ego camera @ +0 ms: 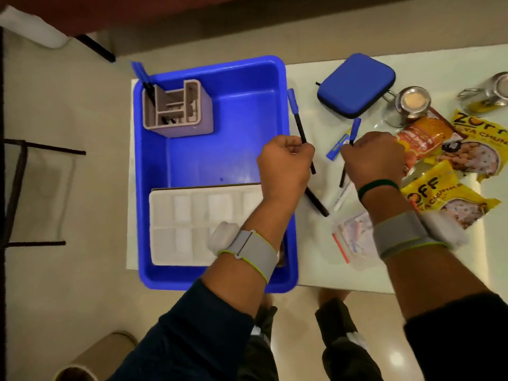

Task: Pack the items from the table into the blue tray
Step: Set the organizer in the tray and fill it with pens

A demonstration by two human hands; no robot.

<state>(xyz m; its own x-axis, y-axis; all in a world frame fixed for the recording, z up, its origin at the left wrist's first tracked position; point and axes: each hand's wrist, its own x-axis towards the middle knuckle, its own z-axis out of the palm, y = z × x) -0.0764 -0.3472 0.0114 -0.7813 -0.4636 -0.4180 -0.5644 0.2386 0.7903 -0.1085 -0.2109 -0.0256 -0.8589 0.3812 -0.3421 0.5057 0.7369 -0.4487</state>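
The blue tray (247, 86) stands on the left part of the white table. Inside it are a grey pen holder (178, 111) with blue-capped pens (141, 74) at the far left and a white moulded insert (192, 224) at the near side. My left hand (284, 163) grips a black pen with a blue cap (298, 119) over the tray's right rim. My right hand (371, 158) grips another blue-capped pen (355, 130) just to the right. A further black pen (317, 202) lies on the table below my left hand.
On the table's right side lie a blue zip case (357, 83), a glass jar (409, 105), an orange snack packet (420, 136), two yellow packets (472, 141), a white marker (342, 196), a small blue tube (336, 148) and a clear zip bag (354, 240). A black stool frame (16, 188) stands at left.
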